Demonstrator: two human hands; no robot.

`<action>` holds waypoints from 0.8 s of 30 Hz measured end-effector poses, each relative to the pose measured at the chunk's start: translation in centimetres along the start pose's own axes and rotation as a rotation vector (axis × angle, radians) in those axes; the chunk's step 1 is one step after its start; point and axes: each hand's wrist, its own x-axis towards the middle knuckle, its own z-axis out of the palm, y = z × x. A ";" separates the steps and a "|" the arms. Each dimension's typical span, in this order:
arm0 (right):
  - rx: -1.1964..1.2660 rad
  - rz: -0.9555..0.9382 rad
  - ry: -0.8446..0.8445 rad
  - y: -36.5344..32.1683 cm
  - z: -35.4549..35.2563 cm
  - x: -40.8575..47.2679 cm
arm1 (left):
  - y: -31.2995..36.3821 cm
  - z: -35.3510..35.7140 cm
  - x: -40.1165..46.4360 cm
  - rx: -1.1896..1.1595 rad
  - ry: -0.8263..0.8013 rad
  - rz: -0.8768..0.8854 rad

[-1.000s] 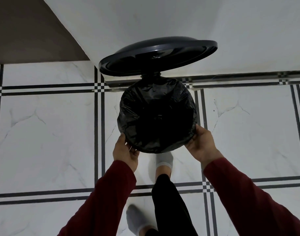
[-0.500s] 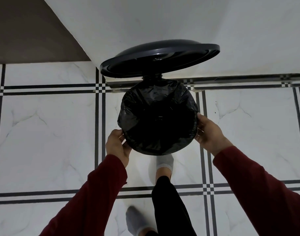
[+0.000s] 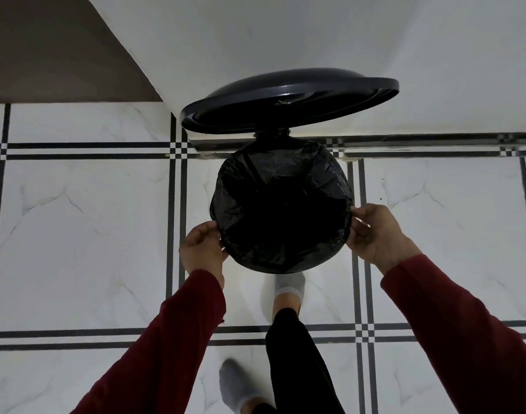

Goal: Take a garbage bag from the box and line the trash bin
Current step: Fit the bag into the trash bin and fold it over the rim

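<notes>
Garbage bag (image 3: 281,204), black and crinkled, lines the round trash bin and folds over its rim, so the bin's own wall is hidden beneath the plastic. Largest in view is the floor (image 3: 76,234): white marble-look tiles with grey veining, divided by paired black lines that cross in small checkered squares. Behind the bin rises a plain white wall (image 3: 315,34), and at the upper left a darker brownish surface (image 3: 40,46) meets it along a slanting edge. The bin stands on the floor just in front of the wall's base. Its dark lid (image 3: 288,103) is hinged at the back and stands raised, tilted over the opening. Two arms in dark red sleeves (image 3: 453,333) reach in from below. The left hand (image 3: 200,248) sits at the bin's near-left rim, fingers curled against the bag's edge. The right hand (image 3: 375,231) pinches the bag's fold at the right rim between thumb and fingers. Beneath the bin's near edge a foot in a light grey sock (image 3: 288,286) is set forward, below a black trouser leg; a second socked foot (image 3: 238,386) stands further back.
</notes>
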 end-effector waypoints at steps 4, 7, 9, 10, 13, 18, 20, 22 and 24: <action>-0.159 0.076 -0.010 -1.0 0.6 -1.0 | -0.2 0.2 -0.3 -0.021 -0.016 -0.033; -0.142 0.105 -0.035 -1.1 0.9 -0.8 | 0.4 0.4 -0.5 -0.089 -0.045 -0.072; -0.080 0.129 -0.036 -1.0 1.0 -0.6 | 0.7 0.4 -0.2 -0.081 -0.069 -0.085; -0.051 0.141 -0.035 -1.0 1.0 -0.5 | 0.7 0.5 0.0 -0.054 -0.082 -0.089; -0.038 0.146 -0.015 -0.9 0.9 -0.2 | 0.6 0.8 0.4 0.000 -0.080 -0.106; 0.024 0.128 -0.011 -0.2 0.8 -0.1 | 0.7 0.8 0.3 -0.028 -0.099 -0.134; -0.045 0.132 -0.001 -0.3 0.8 -0.1 | 0.8 0.8 0.1 -0.041 -0.126 -0.183; -0.093 0.143 -0.018 -0.2 0.9 -0.3 | 1.3 0.8 -0.2 -0.101 -0.174 -0.271; -0.057 0.123 -0.044 0.1 1.1 -0.4 | 1.5 0.7 -0.2 -0.195 -0.216 -0.356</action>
